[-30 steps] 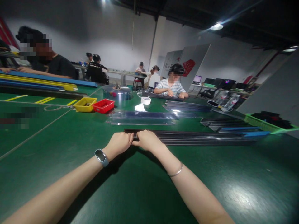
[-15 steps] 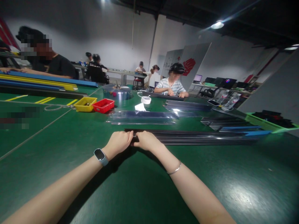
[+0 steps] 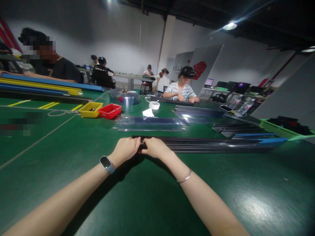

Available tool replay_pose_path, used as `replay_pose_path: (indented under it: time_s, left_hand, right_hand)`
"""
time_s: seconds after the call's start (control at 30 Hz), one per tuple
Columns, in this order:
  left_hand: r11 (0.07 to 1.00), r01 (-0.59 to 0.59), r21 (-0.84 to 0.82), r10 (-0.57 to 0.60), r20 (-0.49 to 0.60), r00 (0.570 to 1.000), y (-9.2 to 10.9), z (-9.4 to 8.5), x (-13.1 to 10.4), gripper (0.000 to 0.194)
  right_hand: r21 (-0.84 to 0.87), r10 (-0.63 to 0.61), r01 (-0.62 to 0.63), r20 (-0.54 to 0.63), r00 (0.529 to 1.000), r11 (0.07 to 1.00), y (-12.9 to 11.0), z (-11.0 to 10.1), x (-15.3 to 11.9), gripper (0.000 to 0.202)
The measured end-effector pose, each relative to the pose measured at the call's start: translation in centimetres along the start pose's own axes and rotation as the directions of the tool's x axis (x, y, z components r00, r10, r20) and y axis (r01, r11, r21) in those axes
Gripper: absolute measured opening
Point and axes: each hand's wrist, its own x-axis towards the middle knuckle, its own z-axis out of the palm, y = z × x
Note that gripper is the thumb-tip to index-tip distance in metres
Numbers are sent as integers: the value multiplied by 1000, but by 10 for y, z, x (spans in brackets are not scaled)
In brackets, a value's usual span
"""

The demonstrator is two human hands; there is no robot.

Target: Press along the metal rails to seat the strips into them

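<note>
A long black ribbed profile [image 3: 211, 145] lies across the green table [image 3: 137, 200], its left end between my hands. My left hand [image 3: 126, 149] is closed around that end, fingers bent, thumb towards the right. Close beside it, my right hand [image 3: 154, 147] has its fingers curled onto the same end. The fingertips of both hands nearly meet, and the part of the profile beneath them is hidden. Behind the profile lie clear plastic strips [image 3: 152, 124].
A yellow bin [image 3: 90, 110] and a red bin [image 3: 110, 112] stand at the back left. Further off are a tape roll [image 3: 154, 105], more profiles [image 3: 197, 110] and a green basket [image 3: 278, 128]. A person [image 3: 183, 87] works across the table; another sits at left.
</note>
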Motion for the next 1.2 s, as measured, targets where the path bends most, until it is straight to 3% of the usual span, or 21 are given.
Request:
replay_pose_path:
  time_s: [0.13,0.3,0.5,0.67,0.87,1.07,1.2]
  left_hand:
    - [998,-68,5,67,31,997,-1,-1,0,37]
    - [1000,19,-14,-19,-13,1000,-1,-4,1,40]
    - [997,-66,-27,66,7,998,-2,-3,0,39]
    - [999,12,-48,-15,-58,998,-1,-3,1,44]
    - [997,-65,-30,66,17,998,-2,-1,0,40]
    - [998,28,-54,-29,-20,999,0,-1,1,42]
    - [997,-68,-33,69,9,998,-2,-2,1,36]
  right_hand:
    - [-1,-25,25,-54,998,1000,-1,-1,0,40]
    - [-8,-15,15,7,1000,1000,-1,-1,0,40]
    - [-7,-19,19,-26,999,1000,0,3,1,39]
    - [-10,-23,23,11,1000,1000,-1,2,1,39]
    - [6,-10,11,-30,999,1000,1,-3,2,36]
    - [25,15,-17,86,996,1000,3,-3,1,40]
    - [72,14,-20,83,996,997,0,-9,-1,44]
